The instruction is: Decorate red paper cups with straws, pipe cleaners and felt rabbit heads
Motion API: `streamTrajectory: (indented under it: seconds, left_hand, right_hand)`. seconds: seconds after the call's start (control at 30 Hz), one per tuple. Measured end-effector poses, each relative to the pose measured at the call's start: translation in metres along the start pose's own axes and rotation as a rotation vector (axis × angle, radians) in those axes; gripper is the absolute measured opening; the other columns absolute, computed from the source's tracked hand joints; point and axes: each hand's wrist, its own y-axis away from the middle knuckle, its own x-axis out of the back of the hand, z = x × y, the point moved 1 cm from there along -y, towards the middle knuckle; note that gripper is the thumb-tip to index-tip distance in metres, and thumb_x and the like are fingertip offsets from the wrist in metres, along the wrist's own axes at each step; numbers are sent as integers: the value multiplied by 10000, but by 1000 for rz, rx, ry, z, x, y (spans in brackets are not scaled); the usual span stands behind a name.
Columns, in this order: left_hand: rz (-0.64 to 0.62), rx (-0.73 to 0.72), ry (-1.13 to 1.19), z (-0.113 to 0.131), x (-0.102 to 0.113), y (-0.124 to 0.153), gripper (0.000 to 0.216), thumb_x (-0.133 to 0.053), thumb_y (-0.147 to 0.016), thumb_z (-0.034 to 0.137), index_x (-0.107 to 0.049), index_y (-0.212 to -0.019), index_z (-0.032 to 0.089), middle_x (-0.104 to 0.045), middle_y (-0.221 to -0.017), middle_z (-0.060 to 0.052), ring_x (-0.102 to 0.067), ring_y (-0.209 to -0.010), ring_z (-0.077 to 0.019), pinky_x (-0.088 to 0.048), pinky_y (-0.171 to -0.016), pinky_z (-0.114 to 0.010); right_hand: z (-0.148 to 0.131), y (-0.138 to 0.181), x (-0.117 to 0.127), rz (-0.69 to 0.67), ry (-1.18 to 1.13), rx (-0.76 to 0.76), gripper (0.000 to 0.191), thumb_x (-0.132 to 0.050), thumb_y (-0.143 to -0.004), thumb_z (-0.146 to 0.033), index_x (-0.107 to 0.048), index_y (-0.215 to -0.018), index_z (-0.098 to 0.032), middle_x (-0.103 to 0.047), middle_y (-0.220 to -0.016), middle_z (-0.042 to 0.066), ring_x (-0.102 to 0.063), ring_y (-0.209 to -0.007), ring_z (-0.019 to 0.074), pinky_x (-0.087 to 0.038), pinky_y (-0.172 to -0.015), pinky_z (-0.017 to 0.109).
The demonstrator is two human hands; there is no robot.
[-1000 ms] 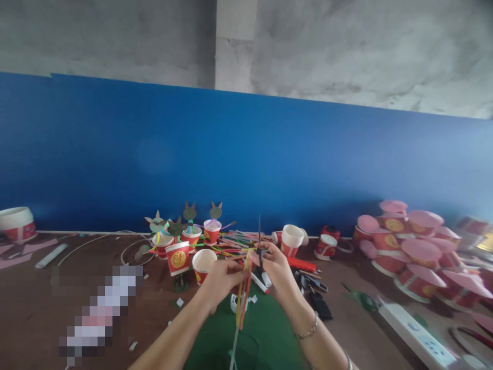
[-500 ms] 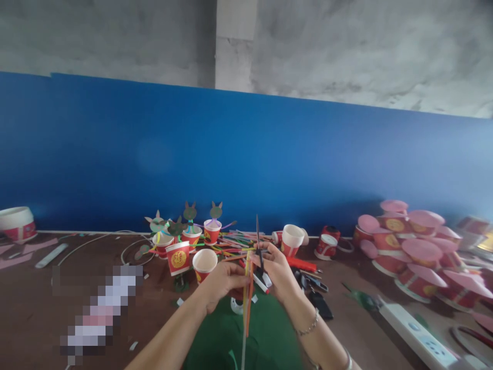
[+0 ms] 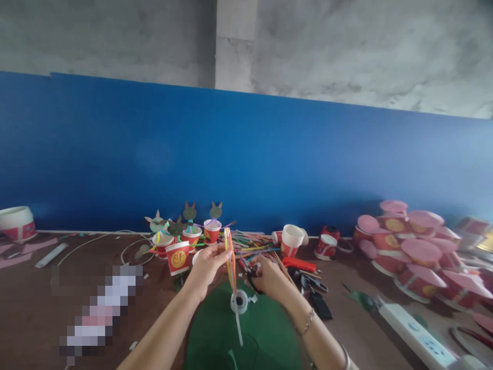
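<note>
My left hand [image 3: 206, 266] is closed in a pinch on a thin bunch of yellow and orange paper strips [image 3: 230, 257], held upright above the table. Their lower ends hang down past a small white tape roll [image 3: 239, 301] that rests on a green felt sheet [image 3: 250, 334]. My right hand [image 3: 266, 275] is low on the table just right of the strips, fingers curled round the dark handles of the scissors [image 3: 249, 271]. The scissor blades are mostly hidden.
Behind my hands lie a heap of coloured strips [image 3: 250, 240], red paper cups [image 3: 177, 257] and cups with paper animals on sticks [image 3: 211, 226]. Pink-lidded cups [image 3: 408, 246] pile up right. A red knife [image 3: 298, 264], a white power strip [image 3: 418, 336] and a cable [image 3: 96, 239] lie around.
My right hand has dropped from chest height to the table with the scissors, whose blades no longer point up. My left hand has lifted the strips up and to the left.
</note>
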Motion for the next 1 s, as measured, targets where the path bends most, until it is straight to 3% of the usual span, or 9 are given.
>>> streamTrajectory:
  seconds: [0.13,0.37,0.47,0.5,0.57,0.63,0.7,0.8,1.0]
  left_hand:
    - [-33,8,0,0,1,0,261,-772,-610,344,-705,-787,165,-682,-676,-12,-619,-613,-142,-488,-576,-230]
    - [-26,39,-5,-1,-3,2,286,-809,-561,326,-664,-732,149,-663,-667,-7,-609,-585,-116,-479,-561,-212]
    - [-15,34,-6,-3,-4,3,312,-825,-532,317,-618,-694,148,-655,-656,-2,-613,-582,-115,-482,-559,-214]
    - [-16,31,-12,-5,-5,2,317,-826,-532,317,-611,-694,149,-656,-659,-2,-618,-588,-119,-482,-559,-215]
    - [-31,33,-12,-9,-6,0,323,-822,-538,324,-603,-705,155,-660,-664,-2,-629,-601,-134,-489,-569,-231]
    - [-58,29,-19,-16,-7,-2,320,-813,-549,337,-602,-713,161,-667,-661,-8,-637,-613,-153,-497,-595,-258]
    - [-74,-14,-112,-21,-9,-4,292,-804,-565,329,-620,-707,151,-671,-658,-23,-631,-625,-157,-484,-609,-258]
    - [-117,-62,-211,-24,-12,-3,269,-793,-588,317,-645,-719,134,-675,-671,-41,-619,-634,-163,-467,-615,-258]
    - [-276,-62,12,-17,-11,3,271,-704,-714,295,-652,-943,161,-682,-815,-40,-619,-724,-152,-468,-704,-267]
  right_hand:
    - [4,1,-9,-140,437,35,351,-605,-572,-92,-646,-917,-145,-701,-855,87,-632,-827,229,-411,-674,266]
    - [13,-1,-17,-191,489,0,326,-657,-502,-34,-705,-804,-149,-719,-869,117,-649,-868,288,-433,-719,303]
    - [8,-2,-14,-125,452,-7,168,-633,-611,-88,-708,-751,-145,-718,-828,124,-653,-850,276,-437,-719,311]
    - [4,-2,-12,-88,414,-5,137,-586,-697,-135,-707,-759,-146,-716,-813,119,-655,-827,257,-441,-707,307]
    - [-6,-2,-7,-27,211,17,308,-410,-865,-250,-702,-826,-157,-710,-788,92,-652,-753,208,-454,-655,286]
    - [-16,-1,-2,-23,-318,38,470,-310,-919,-418,-694,-868,-152,-694,-738,76,-635,-655,188,-457,-569,273]
    - [-23,1,1,-15,-663,66,449,-429,-864,-521,-692,-851,-157,-673,-697,48,-601,-600,159,-442,-528,245]
    - [-24,2,3,53,-841,57,334,-674,-720,-480,-684,-754,-148,-626,-617,8,-528,-522,103,-386,-474,195]
    - [-19,2,2,-62,-1149,-59,315,-745,-669,-436,-671,-725,-135,-616,-600,2,-527,-512,93,-423,-494,201]
